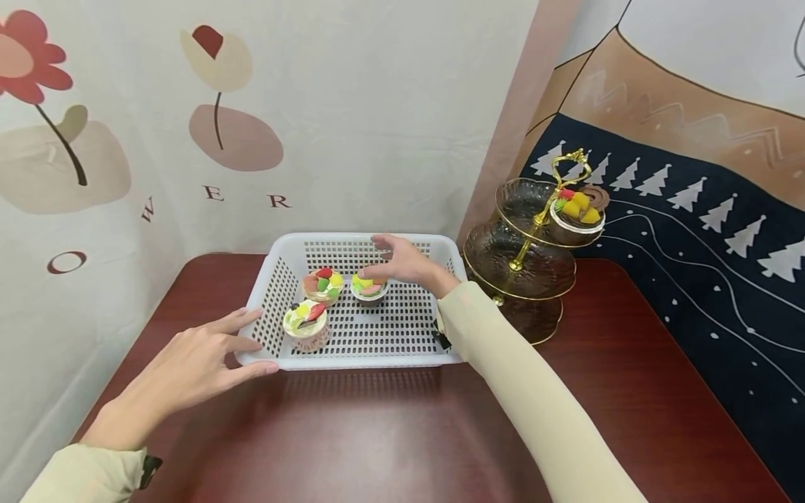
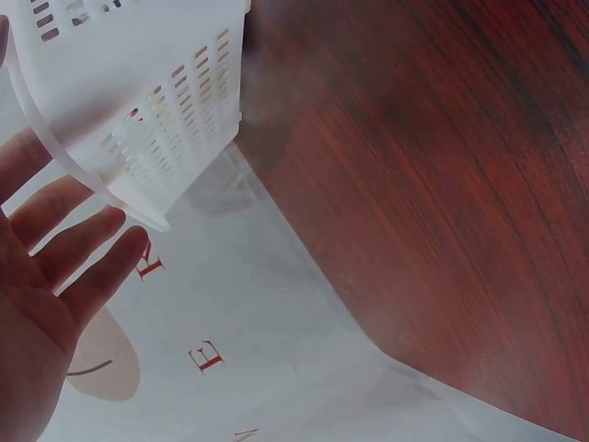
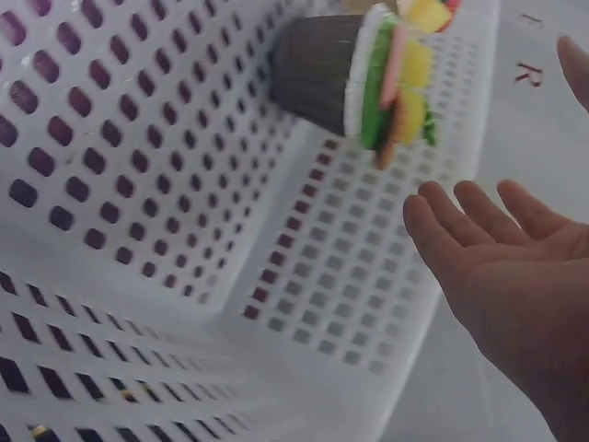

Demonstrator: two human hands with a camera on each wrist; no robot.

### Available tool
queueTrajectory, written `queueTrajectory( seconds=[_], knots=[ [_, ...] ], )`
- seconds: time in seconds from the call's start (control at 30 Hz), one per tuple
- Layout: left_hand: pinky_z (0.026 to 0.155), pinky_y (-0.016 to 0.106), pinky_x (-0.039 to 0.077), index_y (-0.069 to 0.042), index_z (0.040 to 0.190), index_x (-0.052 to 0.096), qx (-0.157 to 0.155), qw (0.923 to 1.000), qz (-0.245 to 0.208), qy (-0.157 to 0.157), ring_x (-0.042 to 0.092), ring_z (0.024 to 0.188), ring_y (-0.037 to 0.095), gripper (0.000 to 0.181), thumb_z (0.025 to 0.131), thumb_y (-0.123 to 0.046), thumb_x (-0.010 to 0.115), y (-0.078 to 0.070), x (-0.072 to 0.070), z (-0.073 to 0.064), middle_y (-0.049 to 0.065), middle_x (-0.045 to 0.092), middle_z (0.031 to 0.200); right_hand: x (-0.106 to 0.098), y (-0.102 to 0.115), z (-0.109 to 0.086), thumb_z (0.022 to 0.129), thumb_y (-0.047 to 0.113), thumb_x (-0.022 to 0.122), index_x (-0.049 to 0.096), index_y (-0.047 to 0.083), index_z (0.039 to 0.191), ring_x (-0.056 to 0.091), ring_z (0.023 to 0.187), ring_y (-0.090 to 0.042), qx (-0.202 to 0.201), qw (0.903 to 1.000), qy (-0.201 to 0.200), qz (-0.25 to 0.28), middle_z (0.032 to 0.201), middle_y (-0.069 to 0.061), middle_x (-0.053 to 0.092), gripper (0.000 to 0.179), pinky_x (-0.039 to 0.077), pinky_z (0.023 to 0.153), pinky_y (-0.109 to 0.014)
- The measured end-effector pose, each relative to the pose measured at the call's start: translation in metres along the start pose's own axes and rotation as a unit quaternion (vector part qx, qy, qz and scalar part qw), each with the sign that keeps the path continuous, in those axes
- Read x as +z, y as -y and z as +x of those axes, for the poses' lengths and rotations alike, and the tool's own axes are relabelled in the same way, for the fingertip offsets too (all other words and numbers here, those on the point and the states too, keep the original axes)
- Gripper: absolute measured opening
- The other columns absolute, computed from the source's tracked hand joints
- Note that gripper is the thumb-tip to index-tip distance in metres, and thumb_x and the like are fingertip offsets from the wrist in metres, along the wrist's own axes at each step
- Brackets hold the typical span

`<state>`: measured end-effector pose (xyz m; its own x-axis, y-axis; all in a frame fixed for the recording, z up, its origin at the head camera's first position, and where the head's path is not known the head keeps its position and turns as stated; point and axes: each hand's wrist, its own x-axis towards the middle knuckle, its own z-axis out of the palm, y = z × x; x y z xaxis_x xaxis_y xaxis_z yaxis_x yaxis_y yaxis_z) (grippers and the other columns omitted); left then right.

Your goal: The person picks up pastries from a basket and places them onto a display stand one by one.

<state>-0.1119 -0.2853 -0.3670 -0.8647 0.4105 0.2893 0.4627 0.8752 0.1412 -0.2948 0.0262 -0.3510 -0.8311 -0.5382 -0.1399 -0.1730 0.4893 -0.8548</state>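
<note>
A white plastic basket [image 1: 371,361] stands on the table, with several fruit-topped toy cupcakes inside. My left hand [image 1: 204,360] rests its spread fingers against the basket's left rim. Over the basket, my right hand [image 1: 409,265] reaches with fingers apart, right above a dark-cupped cupcake [image 1: 370,290] topped with yellow and pink fruit. In the right wrist view that cupcake [image 3: 317,74] shows a gap from the fingers, and the hand holds nothing. Left of it are a cupcake with a strawberry and green pieces [image 1: 323,286] and a cream-topped one [image 1: 307,327] in a patterned cup.
A three-tier stand [image 1: 518,269] with a gold handle stands right of the basket, close to my right forearm. On its top tier sits a brown cupcake [image 1: 577,215] with yellow fruit. Printed cloths [image 1: 377,126] hang behind the dark red table [image 1: 377,440].
</note>
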Motion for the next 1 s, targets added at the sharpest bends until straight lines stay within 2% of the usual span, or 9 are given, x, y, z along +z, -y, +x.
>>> queueTrajectory(
  seconds=[0.17, 0.3, 0.5, 0.67, 0.8, 1.0],
  knots=[
    [0.067, 0.047, 0.052, -0.022, 0.088, 0.081, 0.002, 1.0000, 0.004, 0.004, 0.067, 0.108, 0.030, 0.039, 0.077, -0.060, 0.076, 0.000, 0.000, 0.000, 0.013, 0.063, 0.133, 0.007, -0.011, 0.005, 0.083, 0.027, 0.082, 0.031, 0.009, 0.156, 0.035, 0.143, -0.031, 0.020, 0.9986, 0.018, -0.046, 0.158, -0.013, 0.035, 0.090, 0.031, 0.113, -0.043],
    [0.067, 0.047, 0.052, -0.021, 0.088, 0.081, 0.000, 1.0000, 0.003, 0.003, 0.067, 0.109, 0.030, 0.040, 0.077, -0.060, 0.076, 0.000, 0.000, 0.000, 0.013, 0.063, 0.133, 0.013, -0.016, 0.008, 0.081, 0.023, 0.085, 0.032, 0.008, 0.155, 0.041, 0.139, -0.029, 0.041, 0.9962, 0.025, -0.073, 0.155, -0.014, 0.039, 0.092, 0.033, 0.112, -0.039],
    [0.067, 0.047, 0.052, -0.019, 0.089, 0.082, 0.001, 1.0000, 0.003, -0.003, 0.066, 0.110, 0.032, 0.042, 0.077, -0.059, 0.077, -0.001, 0.001, 0.001, 0.012, 0.063, 0.132, 0.021, -0.020, 0.013, 0.080, 0.018, 0.085, 0.036, 0.004, 0.153, 0.050, 0.130, -0.027, 0.039, 0.9935, 0.020, -0.105, 0.148, -0.016, 0.046, 0.089, 0.037, 0.108, -0.036],
    [0.067, 0.048, 0.052, -0.019, 0.089, 0.082, -0.001, 1.0000, 0.003, -0.001, 0.065, 0.112, 0.033, 0.043, 0.077, -0.060, 0.077, -0.002, 0.000, 0.001, 0.012, 0.063, 0.133, 0.028, -0.024, 0.017, 0.080, 0.015, 0.084, 0.037, 0.005, 0.152, 0.053, 0.119, -0.022, 0.043, 0.9897, 0.023, -0.135, 0.142, -0.013, 0.050, 0.087, 0.041, 0.103, -0.033],
    [0.068, 0.048, 0.052, -0.020, 0.089, 0.082, 0.000, 1.0000, 0.007, -0.005, 0.064, 0.114, 0.033, 0.041, 0.077, -0.059, 0.077, -0.001, 0.000, 0.000, 0.011, 0.063, 0.132, 0.031, -0.022, 0.019, 0.079, 0.012, 0.084, 0.038, 0.004, 0.151, 0.053, 0.119, -0.021, 0.036, 0.9847, 0.020, -0.169, 0.141, -0.012, 0.051, 0.086, 0.041, 0.103, -0.032],
    [0.069, 0.049, 0.053, -0.019, 0.089, 0.082, 0.001, 1.0000, 0.004, -0.007, 0.064, 0.114, 0.034, 0.043, 0.076, -0.059, 0.077, 0.000, 0.001, 0.000, 0.012, 0.064, 0.132, 0.032, -0.019, 0.018, 0.078, 0.013, 0.084, 0.040, 0.003, 0.150, 0.054, 0.118, -0.021, 0.037, 0.9824, 0.014, -0.183, 0.138, -0.011, 0.054, 0.085, 0.041, 0.104, -0.032]
  ],
)
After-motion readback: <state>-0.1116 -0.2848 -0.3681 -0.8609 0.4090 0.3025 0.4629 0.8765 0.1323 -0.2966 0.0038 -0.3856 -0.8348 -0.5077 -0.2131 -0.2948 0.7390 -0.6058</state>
